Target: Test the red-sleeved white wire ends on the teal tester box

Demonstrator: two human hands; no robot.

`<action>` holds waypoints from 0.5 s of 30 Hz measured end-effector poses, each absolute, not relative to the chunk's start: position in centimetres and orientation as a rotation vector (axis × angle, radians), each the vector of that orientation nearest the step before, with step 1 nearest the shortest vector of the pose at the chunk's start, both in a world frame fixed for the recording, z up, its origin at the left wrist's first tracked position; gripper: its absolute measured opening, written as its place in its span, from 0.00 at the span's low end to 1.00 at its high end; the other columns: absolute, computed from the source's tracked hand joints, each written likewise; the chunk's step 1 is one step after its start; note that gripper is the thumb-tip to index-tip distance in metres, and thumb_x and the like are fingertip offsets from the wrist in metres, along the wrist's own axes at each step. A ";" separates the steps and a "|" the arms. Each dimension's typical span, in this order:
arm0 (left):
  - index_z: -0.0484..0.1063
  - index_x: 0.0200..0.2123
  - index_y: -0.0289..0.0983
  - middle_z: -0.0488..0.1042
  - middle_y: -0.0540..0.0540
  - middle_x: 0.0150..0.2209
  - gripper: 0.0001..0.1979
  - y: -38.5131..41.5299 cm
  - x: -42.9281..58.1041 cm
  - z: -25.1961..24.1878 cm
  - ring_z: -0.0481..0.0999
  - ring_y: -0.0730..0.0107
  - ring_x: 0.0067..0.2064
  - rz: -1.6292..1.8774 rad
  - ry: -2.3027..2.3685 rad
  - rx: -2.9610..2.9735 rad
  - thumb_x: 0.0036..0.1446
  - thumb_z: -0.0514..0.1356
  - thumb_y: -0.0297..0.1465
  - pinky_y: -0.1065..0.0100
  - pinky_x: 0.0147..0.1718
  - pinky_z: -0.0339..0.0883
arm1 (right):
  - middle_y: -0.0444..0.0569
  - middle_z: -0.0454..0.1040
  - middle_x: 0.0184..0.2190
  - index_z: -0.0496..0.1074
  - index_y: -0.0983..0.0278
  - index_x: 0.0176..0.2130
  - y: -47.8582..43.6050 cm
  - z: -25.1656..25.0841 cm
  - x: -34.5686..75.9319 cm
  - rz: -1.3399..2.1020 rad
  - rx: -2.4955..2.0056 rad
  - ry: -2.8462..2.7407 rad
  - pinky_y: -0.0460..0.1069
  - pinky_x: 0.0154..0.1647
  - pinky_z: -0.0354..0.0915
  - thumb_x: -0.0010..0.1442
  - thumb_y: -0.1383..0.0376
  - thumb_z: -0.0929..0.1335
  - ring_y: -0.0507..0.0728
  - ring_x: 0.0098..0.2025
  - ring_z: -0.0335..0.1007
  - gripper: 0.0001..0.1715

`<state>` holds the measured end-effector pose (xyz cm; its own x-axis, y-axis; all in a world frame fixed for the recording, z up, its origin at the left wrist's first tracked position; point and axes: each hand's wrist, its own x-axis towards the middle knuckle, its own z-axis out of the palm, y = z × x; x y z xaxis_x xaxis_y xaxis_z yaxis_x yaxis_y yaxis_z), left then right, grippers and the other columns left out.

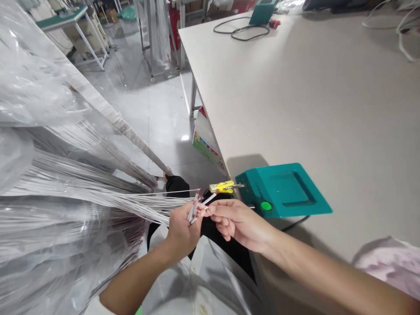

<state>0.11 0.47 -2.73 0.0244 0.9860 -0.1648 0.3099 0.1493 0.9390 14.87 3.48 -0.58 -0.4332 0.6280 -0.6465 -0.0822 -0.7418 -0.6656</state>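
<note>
My left hand (184,227) is closed around a bundle of thin white wires (144,201) with reddish tips, which trail off to the left. Close against it, my right hand (238,221) has thumb and forefinger pinched at the wire ends; exactly what lies in the pinch is too small to make out. Just above my fingers, a yellow clip (222,187) sticks out on a metal rod from a teal device (288,190) with a green button. A white strip runs from the clip's jaws down toward my left hand.
The teal device stands at the edge of a pale table (295,109). More wire bundles (82,175) under clear plastic hang from a rail (131,135) on the left. A printed box (208,142) is below the table edge. Pinkish cloth (390,264) lies at lower right.
</note>
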 end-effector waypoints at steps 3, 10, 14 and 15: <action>0.70 0.35 0.34 0.72 0.49 0.24 0.09 0.7 0.2 -2.8 0.62 0.79 0.19 0.900 1.429 1.066 0.55 0.56 0.34 0.74 0.19 0.56 | 0.41 0.64 0.15 0.67 0.65 0.23 2.6 -0.2 15.8 1.918 -1.399 -1.291 0.44 0.15 0.59 0.53 0.58 0.65 0.48 0.15 0.60 0.14; 0.64 0.53 0.33 0.74 0.49 0.27 0.22 2.4 0.8 -2.4 0.59 0.84 0.16 0.938 1.244 0.946 0.55 0.57 0.34 0.76 0.16 0.54 | 0.58 0.76 0.38 0.72 0.71 0.45 4.6 1.2 19.9 -0.182 -1.261 -2.446 0.55 0.41 0.67 0.59 0.67 0.64 0.62 0.41 0.71 0.16; 0.67 0.51 0.31 0.75 0.46 0.28 0.22 3.3 1.4 -2.2 0.60 0.84 0.15 0.922 1.219 0.961 0.54 0.58 0.35 0.76 0.15 0.54 | 0.58 0.76 0.37 0.72 0.73 0.45 6.0 0.9 20.2 -0.464 -1.243 -2.732 0.62 0.50 0.60 0.58 0.73 0.63 0.66 0.46 0.68 0.15; 0.67 0.51 0.30 0.75 0.45 0.28 0.22 3.5 1.5 -2.3 0.60 0.84 0.15 0.925 1.211 0.957 0.54 0.58 0.35 0.76 0.15 0.54 | 0.58 0.76 0.37 0.72 0.73 0.44 6.1 0.9 20.1 -0.488 -1.240 -2.762 0.63 0.51 0.58 0.57 0.74 0.63 0.66 0.46 0.68 0.16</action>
<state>1.49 3.49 -2.31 0.1206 0.9398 -0.3198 -0.0615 0.3286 0.9425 20.08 6.15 0.92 -0.6707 0.7153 0.1960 0.7392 0.6230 0.2559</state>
